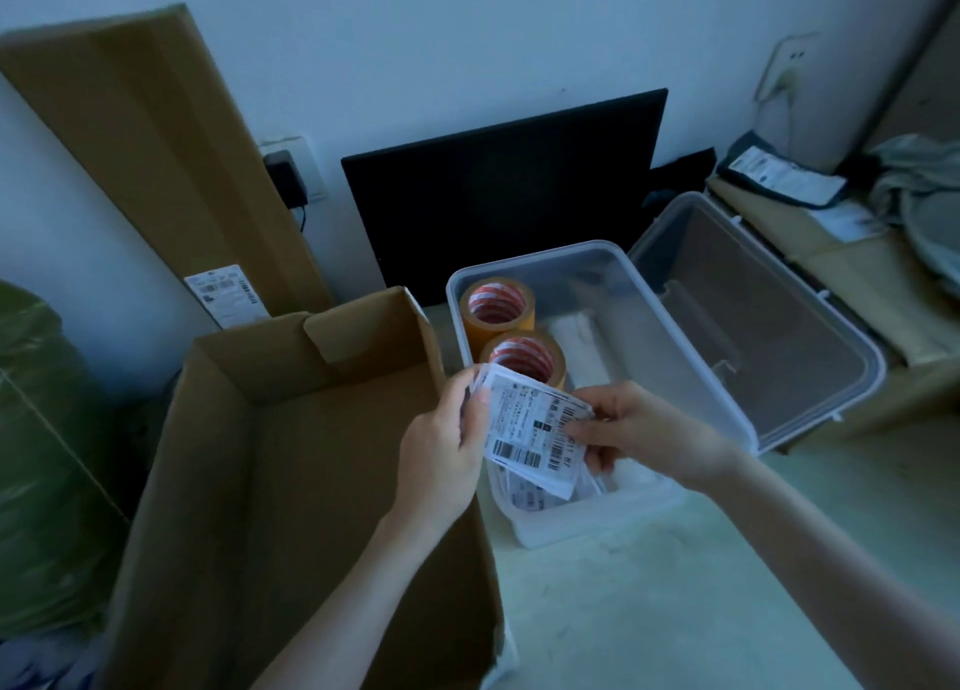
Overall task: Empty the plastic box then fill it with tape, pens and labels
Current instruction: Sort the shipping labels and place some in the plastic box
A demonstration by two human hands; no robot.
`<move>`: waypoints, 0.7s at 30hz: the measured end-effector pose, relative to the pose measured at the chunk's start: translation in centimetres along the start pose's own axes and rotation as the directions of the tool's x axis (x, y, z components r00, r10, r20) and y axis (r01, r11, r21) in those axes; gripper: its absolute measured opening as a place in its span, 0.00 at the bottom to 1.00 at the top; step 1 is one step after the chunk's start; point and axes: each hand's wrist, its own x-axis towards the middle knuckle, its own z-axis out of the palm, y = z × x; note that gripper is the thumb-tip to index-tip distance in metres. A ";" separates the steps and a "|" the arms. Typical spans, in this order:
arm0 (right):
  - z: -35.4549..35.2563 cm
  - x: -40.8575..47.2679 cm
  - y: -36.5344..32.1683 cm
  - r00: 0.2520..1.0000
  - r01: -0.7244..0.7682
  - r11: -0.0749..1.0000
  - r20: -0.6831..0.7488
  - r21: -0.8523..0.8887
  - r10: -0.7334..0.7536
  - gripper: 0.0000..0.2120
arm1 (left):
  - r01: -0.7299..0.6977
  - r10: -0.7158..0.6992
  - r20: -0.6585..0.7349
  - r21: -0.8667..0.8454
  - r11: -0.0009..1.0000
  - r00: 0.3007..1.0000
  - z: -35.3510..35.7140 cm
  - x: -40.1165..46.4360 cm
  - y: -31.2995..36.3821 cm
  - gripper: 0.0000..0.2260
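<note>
Labels, a thin stack of white printed paper slips (535,424), hang above the clear plastic box (613,273) beside 2 tan tape rolls (498,310). Both hands, left (441,455) and right (639,429), pinch opposite edges. They look light, floppy, slippery; gripping the edges seems wisest.

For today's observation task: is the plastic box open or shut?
Open. The box has no lid on; its lid leans beside it, and two tape rolls show inside.

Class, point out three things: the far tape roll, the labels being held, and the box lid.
Far tape roll (497,309): head view, on its top rim.
Labels (530,424): head view, on the top sheet.
Box lid (769,320): head view, on its clear panel.
</note>
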 end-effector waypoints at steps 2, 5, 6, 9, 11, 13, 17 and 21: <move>-1.5 0.6 0.3 0.999 -0.030 0.993 0.037 -0.117 0.034 0.13 | 0.014 -0.014 0.042 0.004 1.000 0.999 0.8 0.3 -0.1 0.15; -3.6 2.1 1.2 0.989 -0.107 0.950 0.069 -0.293 0.133 0.13 | 0.018 -0.029 0.130 0.082 0.996 0.991 1.4 0.1 -0.6 0.11; -4.2 2.7 1.5 0.983 -0.134 0.932 0.075 -0.338 0.169 0.13 | 0.033 -0.049 0.149 0.104 0.994 0.988 1.4 0.0 -0.8 0.09; -5.4 4.7 2.7 0.957 -0.208 0.856 0.081 -0.473 0.277 0.12 | 0.097 -0.114 0.166 0.109 0.989 0.979 1.4 -0.2 -1.3 0.06; -5.4 6.3 3.9 0.928 -0.252 0.782 0.088 -0.571 0.363 0.08 | 0.108 -0.127 0.164 0.119 0.987 0.978 1.3 -0.2 -1.6 0.05; -4.8 7.8 5.2 0.888 -0.287 0.679 0.079 -0.675 0.453 0.07 | 0.096 -0.123 0.165 0.164 0.982 0.979 1.3 -0.3 -1.7 0.04; -3.2 9.9 7.0 0.842 -0.253 0.575 0.116 -0.778 0.528 0.09 | 0.112 -0.138 0.132 0.189 0.976 0.982 1.5 -0.4 -1.5 0.02; -2.5 9.7 6.9 0.840 -0.234 0.620 0.165 -0.749 0.517 0.17 | 0.158 -0.177 0.132 0.145 0.977 0.975 1.7 -0.5 -1.6 0.02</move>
